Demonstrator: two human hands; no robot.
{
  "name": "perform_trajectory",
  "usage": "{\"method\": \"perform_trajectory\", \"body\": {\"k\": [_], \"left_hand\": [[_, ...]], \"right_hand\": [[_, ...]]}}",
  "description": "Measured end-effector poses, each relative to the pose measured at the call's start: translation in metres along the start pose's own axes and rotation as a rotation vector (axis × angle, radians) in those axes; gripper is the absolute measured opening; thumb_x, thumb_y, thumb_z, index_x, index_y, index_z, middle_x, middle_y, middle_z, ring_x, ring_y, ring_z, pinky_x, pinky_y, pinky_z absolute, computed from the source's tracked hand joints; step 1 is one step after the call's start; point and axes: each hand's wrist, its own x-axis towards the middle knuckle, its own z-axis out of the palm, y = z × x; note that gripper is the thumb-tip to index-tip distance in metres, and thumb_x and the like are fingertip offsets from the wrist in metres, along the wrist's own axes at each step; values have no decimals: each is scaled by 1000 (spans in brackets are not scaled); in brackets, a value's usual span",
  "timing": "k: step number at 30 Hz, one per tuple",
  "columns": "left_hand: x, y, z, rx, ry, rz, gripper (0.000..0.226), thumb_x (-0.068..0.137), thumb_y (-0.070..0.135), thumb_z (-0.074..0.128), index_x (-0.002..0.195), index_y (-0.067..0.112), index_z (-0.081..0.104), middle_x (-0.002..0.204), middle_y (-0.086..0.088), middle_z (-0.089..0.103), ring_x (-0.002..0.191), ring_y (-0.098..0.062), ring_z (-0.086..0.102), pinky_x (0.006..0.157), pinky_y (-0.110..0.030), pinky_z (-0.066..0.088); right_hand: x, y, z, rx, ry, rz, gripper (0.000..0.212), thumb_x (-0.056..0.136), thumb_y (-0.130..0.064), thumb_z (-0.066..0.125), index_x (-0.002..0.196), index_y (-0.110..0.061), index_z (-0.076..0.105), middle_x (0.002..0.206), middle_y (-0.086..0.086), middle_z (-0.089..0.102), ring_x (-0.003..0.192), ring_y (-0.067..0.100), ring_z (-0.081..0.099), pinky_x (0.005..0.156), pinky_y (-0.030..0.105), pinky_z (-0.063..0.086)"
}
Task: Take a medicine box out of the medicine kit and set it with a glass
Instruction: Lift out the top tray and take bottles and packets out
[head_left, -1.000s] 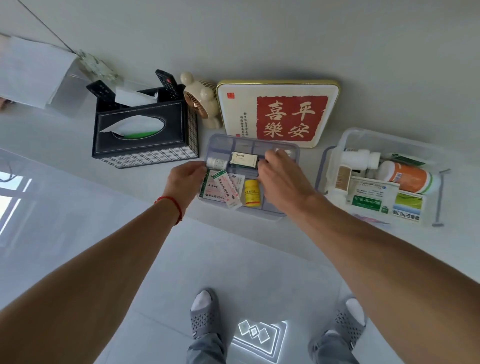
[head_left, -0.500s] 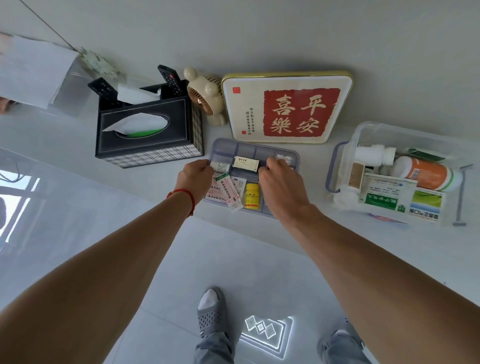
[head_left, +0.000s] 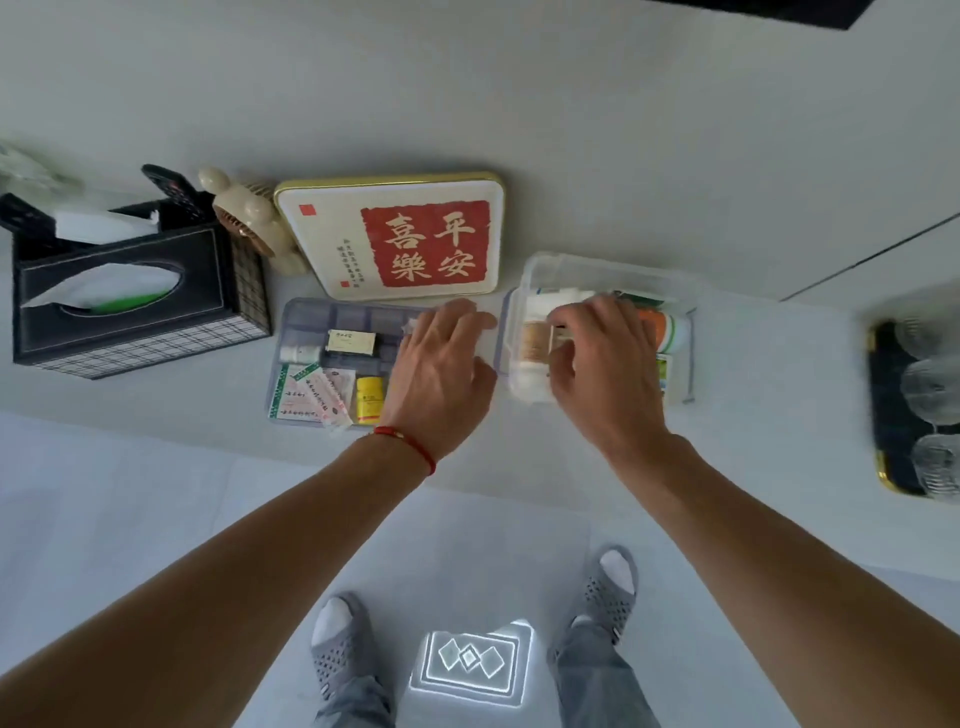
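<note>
The clear plastic medicine kit (head_left: 597, 265) stands on the white counter, right of centre, with bottles and boxes inside, among them an orange bottle (head_left: 655, 323). My right hand (head_left: 608, 374) reaches into it with fingers bent over the contents; motion blur hides whether it grips anything. My left hand (head_left: 441, 374), fingers straight, lies over the right end of the grey compartment tray (head_left: 311, 312). That tray holds a small white box (head_left: 350, 342), a yellow bottle (head_left: 370, 397) and sachets (head_left: 306, 389). Several glasses (head_left: 930, 389) stand on a dark gold-rimmed tray (head_left: 878, 467) at far right.
A black tissue box (head_left: 130, 312) with remotes stands at left, with a small cream fan (head_left: 249, 218) beside it. A white and red plaque (head_left: 395, 234) leans against the wall behind the compartment tray. My feet stand on the tiled floor below the counter edge.
My right hand left the compartment tray and moved right into the clear kit. My left hand slid from the tray's left end to its right end. The view swung right, revealing the glasses.
</note>
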Motion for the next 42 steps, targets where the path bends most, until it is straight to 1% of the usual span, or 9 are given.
{"method": "perform_trajectory", "body": {"k": [4, 9, 14, 20, 26, 32, 36, 39, 42], "left_hand": [[17, 34, 21, 0, -143, 132, 32, 76, -5, 58, 106, 2, 68, 117, -13, 65, 115, -32, 57, 89, -44, 55], [38, 58, 45, 63, -321, 90, 24, 82, 5, 58, 103, 8, 68, 107, -5, 65, 109, -24, 57, 89, -44, 55], [50, 71, 58, 128, -383, -77, 29, 91, 12, 60, 119, 15, 65, 120, 0, 61, 116, -18, 53, 97, -34, 51], [62, 82, 73, 99, -388, -204, 34, 84, 9, 59, 117, 16, 64, 115, -2, 61, 111, -21, 55, 81, -23, 42], [66, 97, 81, 84, -443, -202, 49, 83, 16, 68, 130, 16, 54, 124, -5, 58, 115, -23, 52, 92, -33, 48], [63, 106, 85, 14, -394, -249, 70, 77, 17, 79, 136, 17, 43, 129, -7, 52, 119, -24, 50, 101, -41, 50], [59, 108, 72, -16, -351, -47, 93, 72, 19, 81, 150, 16, 31, 147, -10, 39, 132, -31, 42, 107, -46, 45], [49, 105, 54, 27, -216, 113, 75, 73, 32, 77, 141, 17, 49, 145, -13, 40, 129, -33, 43, 100, -46, 49], [18, 99, 36, 27, -107, 73, 56, 73, 40, 79, 121, 14, 65, 124, -10, 52, 113, -28, 49, 92, -40, 51]], "right_hand": [[2, 80, -15, -119, -123, 187, 29, 85, -12, 61, 113, -16, 65, 110, 7, 65, 104, 32, 57, 83, 44, 44], [19, 119, -6, -242, -327, 58, 47, 87, -16, 67, 131, -17, 52, 125, 5, 65, 115, 30, 53, 88, 44, 41], [28, 122, 11, -395, -322, 22, 37, 86, -17, 69, 120, -13, 56, 117, 8, 57, 110, 29, 50, 89, 42, 38], [31, 135, 16, -392, -265, -77, 33, 85, -26, 75, 109, -16, 55, 99, 4, 69, 98, 29, 54, 81, 43, 37], [32, 147, 22, -426, -319, -115, 40, 81, -29, 78, 114, -18, 58, 112, 1, 61, 111, 24, 49, 90, 43, 37], [31, 150, 15, -316, -277, -150, 60, 71, -31, 85, 118, -19, 49, 108, 1, 71, 112, 25, 59, 99, 50, 34], [22, 142, -28, 97, -229, -182, 51, 76, -34, 77, 119, -21, 53, 112, -2, 65, 112, 25, 56, 95, 43, 41], [13, 121, -67, 415, -381, -96, 59, 73, -53, 77, 119, -25, 54, 112, -7, 63, 104, 16, 56, 81, 33, 49], [4, 99, -84, 666, -498, 51, 52, 72, -64, 74, 110, -30, 62, 104, -17, 67, 95, 1, 63, 74, 21, 51]]}}
